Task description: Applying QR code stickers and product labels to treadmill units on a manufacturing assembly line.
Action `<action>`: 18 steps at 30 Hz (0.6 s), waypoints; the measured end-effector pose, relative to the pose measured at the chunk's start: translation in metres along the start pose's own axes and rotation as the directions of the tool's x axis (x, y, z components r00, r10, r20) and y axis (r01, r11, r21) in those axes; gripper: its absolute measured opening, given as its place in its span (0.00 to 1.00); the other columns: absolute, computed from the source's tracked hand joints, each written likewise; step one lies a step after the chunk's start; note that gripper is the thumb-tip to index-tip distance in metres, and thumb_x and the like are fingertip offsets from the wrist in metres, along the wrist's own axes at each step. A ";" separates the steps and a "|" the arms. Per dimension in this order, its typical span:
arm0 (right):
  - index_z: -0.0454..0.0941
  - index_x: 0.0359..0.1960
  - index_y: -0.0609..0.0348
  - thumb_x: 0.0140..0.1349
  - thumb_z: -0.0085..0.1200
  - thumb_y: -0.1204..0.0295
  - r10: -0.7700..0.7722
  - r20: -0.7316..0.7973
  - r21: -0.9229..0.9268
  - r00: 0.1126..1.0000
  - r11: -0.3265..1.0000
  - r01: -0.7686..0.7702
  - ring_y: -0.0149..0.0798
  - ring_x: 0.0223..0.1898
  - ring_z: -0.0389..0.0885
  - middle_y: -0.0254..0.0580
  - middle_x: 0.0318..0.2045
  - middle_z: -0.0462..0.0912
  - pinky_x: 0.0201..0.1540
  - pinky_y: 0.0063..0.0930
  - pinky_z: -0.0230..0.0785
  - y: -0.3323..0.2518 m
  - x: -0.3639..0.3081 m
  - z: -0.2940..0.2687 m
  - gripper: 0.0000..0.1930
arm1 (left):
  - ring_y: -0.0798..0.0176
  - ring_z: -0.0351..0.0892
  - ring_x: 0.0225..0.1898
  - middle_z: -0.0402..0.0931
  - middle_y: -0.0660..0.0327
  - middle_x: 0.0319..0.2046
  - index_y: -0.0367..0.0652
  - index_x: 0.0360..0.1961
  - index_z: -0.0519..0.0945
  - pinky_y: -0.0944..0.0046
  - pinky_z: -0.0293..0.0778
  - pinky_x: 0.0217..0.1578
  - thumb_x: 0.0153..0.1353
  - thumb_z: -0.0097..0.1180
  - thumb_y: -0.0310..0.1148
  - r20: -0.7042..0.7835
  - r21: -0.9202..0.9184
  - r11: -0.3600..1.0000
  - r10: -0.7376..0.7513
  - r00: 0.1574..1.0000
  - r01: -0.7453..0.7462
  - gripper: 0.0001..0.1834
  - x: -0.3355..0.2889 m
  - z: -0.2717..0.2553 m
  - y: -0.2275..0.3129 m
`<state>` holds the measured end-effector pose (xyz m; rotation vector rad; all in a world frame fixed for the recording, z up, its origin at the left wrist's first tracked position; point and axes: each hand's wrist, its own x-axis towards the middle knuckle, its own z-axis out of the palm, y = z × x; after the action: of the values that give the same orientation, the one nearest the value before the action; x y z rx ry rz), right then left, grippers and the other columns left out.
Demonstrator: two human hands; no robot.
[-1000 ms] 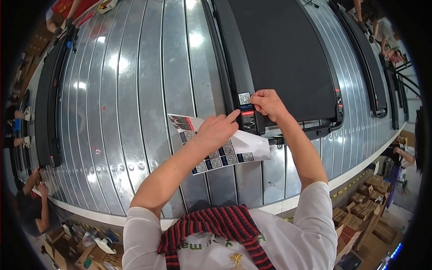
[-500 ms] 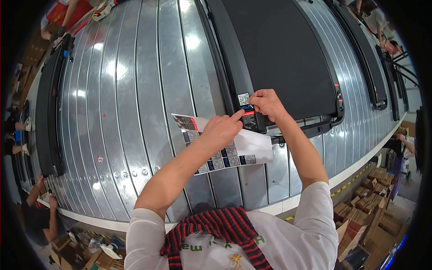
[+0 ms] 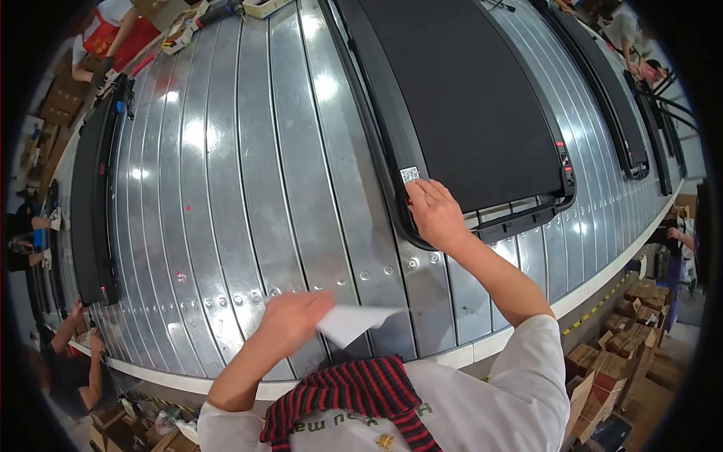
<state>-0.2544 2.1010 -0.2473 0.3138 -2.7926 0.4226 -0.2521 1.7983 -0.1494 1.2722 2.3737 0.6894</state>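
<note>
Before me lies a black treadmill deck (image 3: 467, 105) with a wide belt and a dark side rail. A label with a square black-and-white code (image 3: 410, 175) sits on the rail near its near left corner. My right hand (image 3: 438, 218) presses its fingers down over the label's lower part, covering it, with nothing seen gripped. My left hand (image 3: 292, 324), smeared by motion, is closed on the edge of a white sticker sheet (image 3: 352, 322). The sheet hangs folded close to my body, apart from the deck, its printed side mostly hidden.
Another black deck (image 3: 94, 196) stands at the left, and more lie at the right (image 3: 595, 83). A power tool (image 3: 218, 13) rests at the far edge of the ribbed metal table (image 3: 226, 151). Co-workers are around it; cardboard boxes (image 3: 602, 354) stand below at the right.
My left hand has pulled the sticker sheet off the deck's corner toward my body. My right hand has gone from pinching the label's edge to pressing down over it.
</note>
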 end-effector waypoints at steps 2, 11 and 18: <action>0.67 0.42 0.64 0.49 0.51 0.73 0.073 -0.010 -0.045 0.997 0.996 -0.073 0.46 0.47 0.70 0.49 0.41 0.74 0.52 0.37 0.59 0.001 0.003 0.007 0.17 | 0.50 0.73 0.26 0.72 0.57 0.22 0.46 0.30 0.71 0.56 0.68 0.23 0.44 0.49 0.25 -0.091 -0.037 0.997 -0.072 0.993 0.069 0.09 -0.031 -0.005 0.016; 0.74 0.25 0.64 0.56 0.46 0.71 0.170 0.474 0.443 0.864 0.802 -0.401 0.40 0.28 0.77 0.44 0.23 0.78 0.42 0.31 0.66 -0.082 0.009 -0.053 0.09 | 0.54 0.76 0.28 0.76 0.57 0.26 0.44 0.32 0.76 0.62 0.72 0.27 0.42 0.54 0.27 -0.206 -0.074 0.989 -0.143 0.968 0.131 0.12 -0.143 -0.009 0.069; 0.71 0.15 0.61 0.63 0.37 0.60 -0.174 -0.653 0.571 0.737 -0.753 0.328 0.39 0.11 0.63 0.37 0.10 0.68 0.37 0.45 0.65 -0.265 -0.020 -0.202 0.23 | 0.51 0.78 0.33 0.78 0.53 0.30 0.40 0.36 0.76 0.62 0.73 0.35 0.42 0.56 0.33 -0.054 -0.389 0.834 -0.445 0.894 0.391 0.16 -0.185 -0.031 0.130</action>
<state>-0.1157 1.9215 -0.0019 1.5499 -0.5046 2.5592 -0.0836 1.6958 -0.0344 0.5309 2.3633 1.0429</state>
